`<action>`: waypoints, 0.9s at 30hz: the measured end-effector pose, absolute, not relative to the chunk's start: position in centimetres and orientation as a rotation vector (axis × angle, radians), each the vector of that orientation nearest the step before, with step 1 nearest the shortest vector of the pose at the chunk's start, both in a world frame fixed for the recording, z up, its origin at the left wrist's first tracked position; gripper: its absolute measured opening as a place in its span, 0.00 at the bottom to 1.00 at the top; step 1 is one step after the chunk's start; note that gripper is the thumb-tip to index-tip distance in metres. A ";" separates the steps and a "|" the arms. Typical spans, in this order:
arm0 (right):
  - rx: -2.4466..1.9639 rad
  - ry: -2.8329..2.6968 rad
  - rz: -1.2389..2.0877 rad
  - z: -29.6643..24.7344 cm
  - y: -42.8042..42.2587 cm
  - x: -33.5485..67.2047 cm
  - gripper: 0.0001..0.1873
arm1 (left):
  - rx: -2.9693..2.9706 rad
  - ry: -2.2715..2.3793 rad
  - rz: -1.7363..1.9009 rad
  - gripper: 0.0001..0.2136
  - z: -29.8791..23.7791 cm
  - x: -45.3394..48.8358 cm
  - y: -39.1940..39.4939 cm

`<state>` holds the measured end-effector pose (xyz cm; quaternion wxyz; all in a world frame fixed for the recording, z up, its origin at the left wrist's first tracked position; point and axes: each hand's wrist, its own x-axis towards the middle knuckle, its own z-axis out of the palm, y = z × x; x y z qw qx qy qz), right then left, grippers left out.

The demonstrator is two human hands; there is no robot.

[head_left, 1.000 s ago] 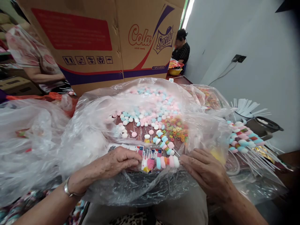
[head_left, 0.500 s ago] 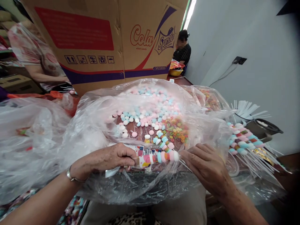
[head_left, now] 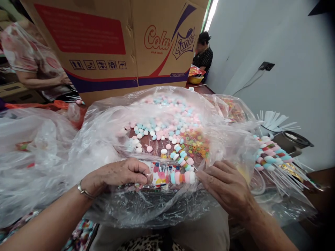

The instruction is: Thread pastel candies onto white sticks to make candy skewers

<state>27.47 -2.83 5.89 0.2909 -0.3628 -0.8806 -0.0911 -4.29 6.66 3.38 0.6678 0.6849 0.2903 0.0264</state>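
Note:
My left hand (head_left: 128, 172) pinches the end of a small clear wrapper (head_left: 161, 179) printed with coloured dots. A marshmallow skewer (head_left: 182, 177) of pink, blue and white pieces lies level between my hands, its left end at the wrapper's mouth. How far it reaches inside is hard to see. My right hand (head_left: 225, 181) closes on the skewer's thin white stick at the right. Just beyond, further skewered marshmallows and gummy rings (head_left: 183, 157) lie on the plastic sheet. More printed wrappers (head_left: 149, 165) lie beneath my left fingers.
Loose marshmallows (head_left: 167, 132) and gummy rings (head_left: 196, 144) lie inside a large clear bag (head_left: 104, 115). Finished skewers (head_left: 270, 153) are stacked at right, near white sticks (head_left: 274, 120) and a dark jug (head_left: 293, 139). A tall carton (head_left: 104, 38) stands behind. Two people sit beyond.
My right hand and the skewer have shifted slightly left, and the wrapper covers a little more of its left end. The person at far left has moved a hand.

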 end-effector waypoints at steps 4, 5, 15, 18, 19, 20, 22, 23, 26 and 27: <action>-1.086 -2.334 -0.022 5.1 -2.9 26.9 0.10 | 1.609 0.687 0.057 0.11 3.8 -3.8 6.1; -1.118 -2.335 -0.006 4.9 -2.8 26.9 0.11 | 1.610 0.690 0.049 0.10 4.1 -3.7 6.0; -1.080 -2.356 -0.031 4.5 -2.6 27.4 0.09 | 1.462 0.750 0.032 0.17 5.0 -2.5 4.5; -1.034 -2.368 -0.065 4.6 -2.4 27.8 0.08 | 1.227 0.666 0.012 0.19 4.9 -2.0 3.6; -1.018 -2.374 -0.072 4.6 -2.3 28.0 0.08 | 1.160 0.627 -0.005 0.20 4.8 -1.8 3.3; -1.005 -2.382 -0.075 4.6 -2.2 28.1 0.08 | 1.124 0.606 -0.016 0.20 4.8 -1.7 3.1; -0.982 -2.409 -0.068 4.6 -2.1 28.1 0.09 | 1.171 0.620 -0.014 0.16 4.7 -1.4 2.8; -0.973 -2.431 -0.062 4.6 -2.1 27.9 0.09 | 1.247 0.631 -0.010 0.14 4.7 -1.4 2.7; -0.963 -2.510 0.014 4.4 -2.2 27.0 0.13 | 1.622 0.682 -0.018 0.10 4.8 -1.2 2.5; -0.970 -2.527 0.060 4.2 -2.3 26.5 0.15 | 1.750 0.707 -0.039 0.10 4.8 -1.1 2.4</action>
